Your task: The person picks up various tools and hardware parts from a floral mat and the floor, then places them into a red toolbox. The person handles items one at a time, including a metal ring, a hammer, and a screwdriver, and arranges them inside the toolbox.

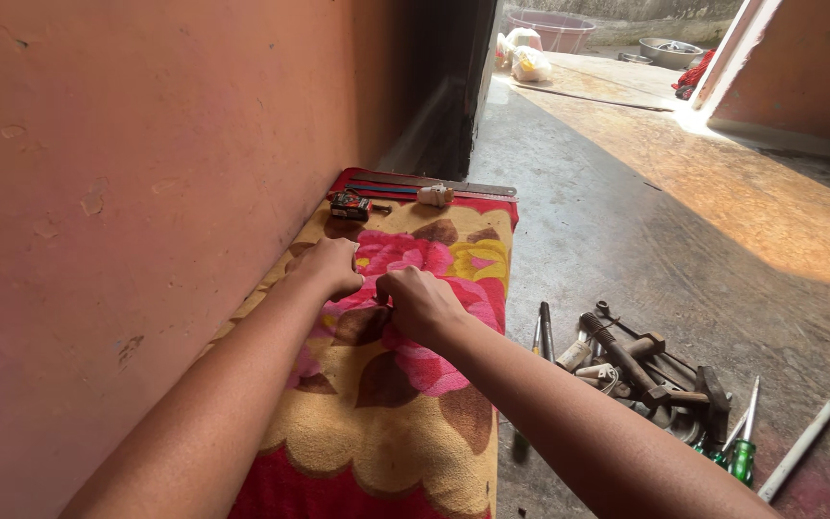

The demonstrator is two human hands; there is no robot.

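On the flowered blanket (405, 423) beside the orange wall (127, 192), the left hand (330, 267) and right hand (420, 303) sit close together, fingers curled inward. Whatever small item they pinch is hidden between them; cannot tell what it is. Beyond the fingers, at the blanket's far edge, lie a small tape measure (349, 206), a white fitting (435, 195) and a metal ruler (434, 183). Right of the fingers, on the concrete floor (607, 231), lies a pile of hand tools (641, 365), including a green-handled screwdriver (744, 452).

home doorway work spot, bare concrete floor (626, 221), floral blanket (405, 404), scattered hand tools (646, 370), washing basins (554, 29)
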